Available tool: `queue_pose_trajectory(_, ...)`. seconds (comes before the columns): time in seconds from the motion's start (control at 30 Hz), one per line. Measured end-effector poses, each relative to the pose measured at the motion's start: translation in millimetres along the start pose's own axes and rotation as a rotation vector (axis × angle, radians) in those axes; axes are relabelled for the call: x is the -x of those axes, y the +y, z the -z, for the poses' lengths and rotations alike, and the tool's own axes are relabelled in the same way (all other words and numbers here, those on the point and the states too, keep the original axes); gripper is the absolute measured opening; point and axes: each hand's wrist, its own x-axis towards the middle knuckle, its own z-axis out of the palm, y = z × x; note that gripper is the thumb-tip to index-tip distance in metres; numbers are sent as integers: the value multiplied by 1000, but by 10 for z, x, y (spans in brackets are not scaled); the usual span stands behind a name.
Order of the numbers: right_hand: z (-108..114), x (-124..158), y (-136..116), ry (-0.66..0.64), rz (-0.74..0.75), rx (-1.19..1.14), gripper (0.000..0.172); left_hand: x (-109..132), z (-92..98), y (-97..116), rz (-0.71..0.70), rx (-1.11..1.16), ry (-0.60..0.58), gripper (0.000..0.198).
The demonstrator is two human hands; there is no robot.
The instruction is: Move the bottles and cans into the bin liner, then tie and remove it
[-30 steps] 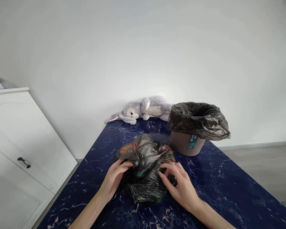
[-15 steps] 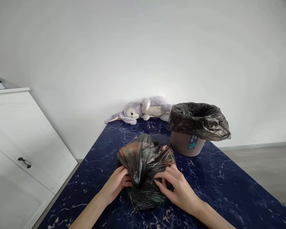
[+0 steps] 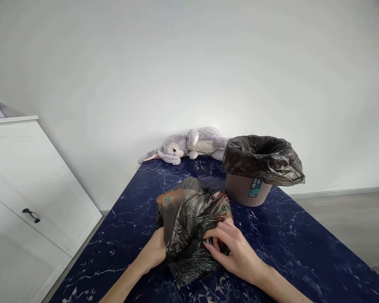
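Note:
A filled dark translucent plastic bag (image 3: 189,219) lies on the dark blue marbled table (image 3: 297,248) in front of me. My left hand (image 3: 154,254) is pressed against the bag's left side, its fingers tucked under the plastic and hidden. My right hand (image 3: 232,248) pinches the bag's plastic on its right side, fingers curled. Colourful packaging shows through the bag's film.
A brown bin (image 3: 248,189) lined with a black bag (image 3: 263,158) stands at the right behind the filled bag. A grey plush rabbit (image 3: 186,145) lies at the table's far edge against the white wall. A white cabinet (image 3: 25,198) stands left of the table.
Both hands have drawn the bag's plastic closer together. My left hand's fingers have slipped under the plastic. The bag's top has shifted slightly towards me.

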Motion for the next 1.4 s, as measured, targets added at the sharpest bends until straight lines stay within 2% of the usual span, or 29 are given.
queue_pose_trajectory(0.07, -1, 8, -1, -36, -4, -5, 10, -1, -48, 17, -52, -94, 20, 30)
queue_pose_trajectory(0.13, -1, 13, -3, -64, 3, -2, 9, -3, -77, 21, -92, -149, 67, 23)
queue_pose_trajectory(0.33, -3, 4, 5, -64, 52, 1, 4, -21, -10, 14, -165, -241, 275, 35)
queue_pose_trajectory(0.6, -17, 11, 14, -65, 56, 5, 6, -32, 122, -11, -240, -171, 441, 39)
queue_pose_trajectory(0.7, -15, 15, 14, -73, 46, 9, 5, -16, 233, 43, -264, -136, 563, 36)
queue_pose_trajectory(0.8, -12, 12, 13, -70, 51, 8, 4, -9, 386, 81, -286, -94, 732, 34)
queue_pose_trajectory(0.97, -15, 12, 12, -76, 47, 10, 5, -56, 606, 2, -237, 24, 984, 35)
queue_pose_trajectory(1.2, -23, 9, 6, -67, 44, 11, 8, -211, 850, -221, -134, 246, 1200, 46)
queue_pose_trajectory(1.4, -12, 1, -7, -71, 49, 23, 8, -293, 1132, -250, -92, 490, 1327, 33)
